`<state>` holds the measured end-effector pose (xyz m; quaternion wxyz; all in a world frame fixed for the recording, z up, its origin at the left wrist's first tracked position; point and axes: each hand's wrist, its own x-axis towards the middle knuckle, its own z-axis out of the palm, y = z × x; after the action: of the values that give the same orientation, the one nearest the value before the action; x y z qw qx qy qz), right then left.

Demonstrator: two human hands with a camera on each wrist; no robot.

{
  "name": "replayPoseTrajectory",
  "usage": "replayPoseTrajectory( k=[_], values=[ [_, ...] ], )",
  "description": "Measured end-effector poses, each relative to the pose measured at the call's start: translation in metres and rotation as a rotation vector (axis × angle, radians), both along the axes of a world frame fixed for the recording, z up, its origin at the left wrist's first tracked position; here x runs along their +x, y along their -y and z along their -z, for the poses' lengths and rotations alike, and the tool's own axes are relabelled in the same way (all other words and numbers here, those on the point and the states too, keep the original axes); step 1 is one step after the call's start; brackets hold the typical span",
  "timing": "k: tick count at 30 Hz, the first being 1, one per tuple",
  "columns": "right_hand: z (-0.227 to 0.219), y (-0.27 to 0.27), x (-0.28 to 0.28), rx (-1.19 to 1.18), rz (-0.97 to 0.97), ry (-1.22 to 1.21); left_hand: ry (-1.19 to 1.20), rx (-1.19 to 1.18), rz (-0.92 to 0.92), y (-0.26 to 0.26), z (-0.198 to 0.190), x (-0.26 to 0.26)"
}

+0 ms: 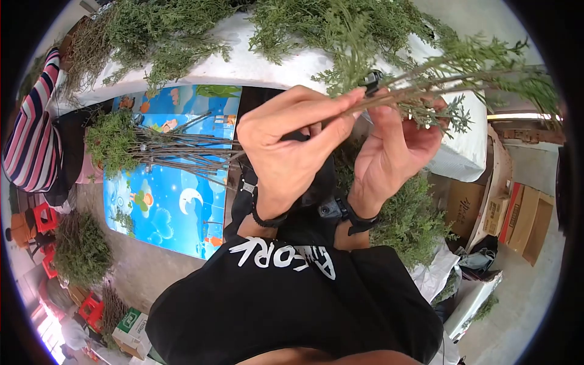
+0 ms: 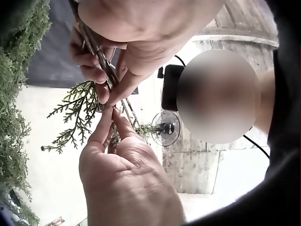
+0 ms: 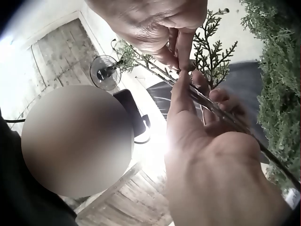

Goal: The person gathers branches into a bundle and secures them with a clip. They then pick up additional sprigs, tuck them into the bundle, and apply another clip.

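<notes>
Pinching near the stems' near end, the left hand point(image 1: 292, 137) has its thumb and index fingertip pressed together at the stems point(image 1: 420, 88), its other fingers curled beneath. The right hand point(image 1: 395, 146) grasps the same stems just beside it; in the right wrist view they slant across its fingers, and the two hands' fingertips meet. The stems are in the air in front of the chest, their leafy ends reaching to the right in the head view. A small green sprig point(image 3: 211, 52) spreads beside the meeting fingertips. A small black object point(image 1: 372, 79) sits against the stems near the left fingertips.

Beyond the hands, loose greenery point(image 1: 347, 24) lies along a white surface point(image 1: 261, 67). To the left, a bundle of cut branches point(image 1: 182, 149) rests on a blue printed sheet point(image 1: 161, 225) with a moon on it. Farther left stands a person in a striped top point(image 1: 36, 134), with red stools point(image 1: 91, 310) lower down. Cardboard boxes point(image 1: 465, 204) stand at the right.
</notes>
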<state>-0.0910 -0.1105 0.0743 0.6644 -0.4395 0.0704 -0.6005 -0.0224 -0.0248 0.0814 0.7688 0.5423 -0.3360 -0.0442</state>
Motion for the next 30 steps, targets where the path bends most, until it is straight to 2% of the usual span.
replayPoseTrajectory(
  k=[1,3,7,9,12,15,17,20,24,25,28,29,30],
  values=[
    [-0.001,-0.001,0.0,0.001,-0.044,0.033,0.033,-0.007,-0.006,0.0,0.0,0.001],
    [-0.002,-0.003,0.001,0.017,0.028,0.003,0.093,-0.016,-0.015,-0.002,-0.001,0.0],
    [0.001,-0.004,-0.002,-0.126,0.047,-0.024,0.004,-0.049,0.035,-0.001,0.0,-0.001],
    [0.002,-0.007,-0.005,-0.136,0.12,-0.033,0.015,-0.051,0.062,-0.004,0.0,-0.001],
    [-0.002,-0.009,-0.008,-0.186,0.094,-0.078,-0.068,-0.133,0.063,-0.001,0.003,-0.002],
    [-0.008,-0.009,-0.009,-0.162,0.108,-0.115,-0.111,-0.094,0.096,0.001,0.002,-0.001],
    [-0.018,-0.007,-0.005,-0.07,0.089,-0.104,-0.107,-0.02,0.063,-0.002,0.0,0.003],
    [-0.023,-0.004,-0.008,-0.126,-0.045,-0.128,-0.13,-0.033,0.014,-0.001,0.0,0.007],
    [-0.024,0.008,-0.019,-0.098,-0.064,-0.303,-0.156,-0.069,-0.014,0.001,-0.001,0.008],
    [-0.023,0.012,-0.022,-0.15,0.003,-0.377,-0.161,-0.074,-0.015,0.001,0.0,0.008],
    [-0.011,0.041,-0.046,-0.203,-0.067,-0.399,-0.304,0.003,-0.011,-0.002,-0.007,0.009],
    [-0.009,0.056,-0.052,-0.284,0.108,-0.588,-0.328,-0.019,0.001,-0.002,-0.007,0.011],
    [-0.002,0.072,-0.053,-0.242,0.163,-0.616,-0.356,-0.043,0.017,-0.001,-0.004,0.014]
  ],
)
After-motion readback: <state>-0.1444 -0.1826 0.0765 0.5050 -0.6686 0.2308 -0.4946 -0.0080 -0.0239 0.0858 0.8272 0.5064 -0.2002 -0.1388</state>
